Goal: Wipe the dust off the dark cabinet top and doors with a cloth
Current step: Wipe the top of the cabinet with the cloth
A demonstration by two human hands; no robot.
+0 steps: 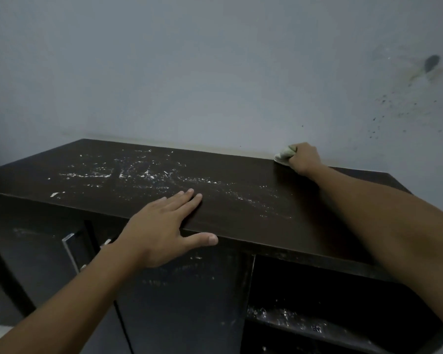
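Note:
The dark cabinet top [241,175] stretches across the view, streaked with white dust and flecks over its left and middle parts. My right hand [304,158] grips a pale greenish cloth [284,155] and presses it on the top at the far right back edge, against the wall. My left hand [164,226] lies flat on the front edge of the top, fingers straight on the surface and thumb along the front lip. Below, the dark cabinet doors [179,297] show dusty smears.
A grey wall [215,72] stands directly behind the cabinet, with a dark spot and speckles at the upper right. A metal door handle [71,251] sits on the left door. At the lower right an open compartment shows a dusty shelf [292,320].

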